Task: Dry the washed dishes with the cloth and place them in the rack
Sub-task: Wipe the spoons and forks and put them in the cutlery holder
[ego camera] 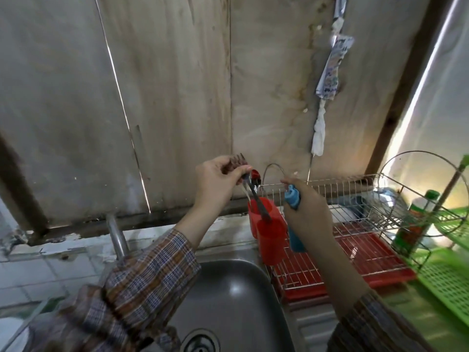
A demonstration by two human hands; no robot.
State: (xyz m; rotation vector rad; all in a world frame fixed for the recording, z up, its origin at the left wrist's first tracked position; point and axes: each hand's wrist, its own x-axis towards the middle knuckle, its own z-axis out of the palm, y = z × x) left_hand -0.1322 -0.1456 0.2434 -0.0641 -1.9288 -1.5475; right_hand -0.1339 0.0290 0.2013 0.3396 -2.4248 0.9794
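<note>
While in left grip [215,185], cutlery [256,200] downward

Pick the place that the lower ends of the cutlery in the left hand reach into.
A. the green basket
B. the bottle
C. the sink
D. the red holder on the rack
D: the cutlery gripped by the left hand slants down with its lower ends inside the red holder at the sink end of the rack.
</note>
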